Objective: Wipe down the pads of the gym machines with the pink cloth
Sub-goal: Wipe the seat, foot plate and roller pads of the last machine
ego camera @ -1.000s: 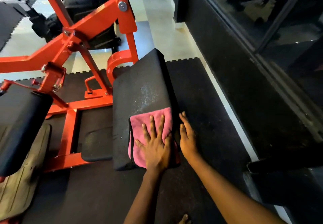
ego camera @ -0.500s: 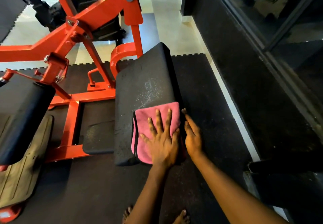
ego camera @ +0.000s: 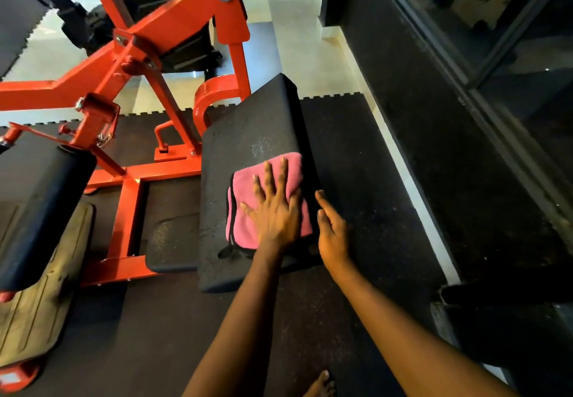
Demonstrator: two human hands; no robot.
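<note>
Left hand flat on pink cloth, fingers spread straight: pressing, not gripping. Cloth folded, centre of frame, on right half of black pad. Right hand just beside pad's right edge, fingers loose, holding nothing; contact unclear. Pale speckles just above cloth: likely your next ground. Press evenly, push long overlapping strokes up-frame, watch cloth bunching at edge.

My left hand lies flat, palm down, fingers spread and pointing to 12 o'clock. My right hand sits just beside it at 3 o'clock, fingers straight, both forearms reaching forward.
</note>
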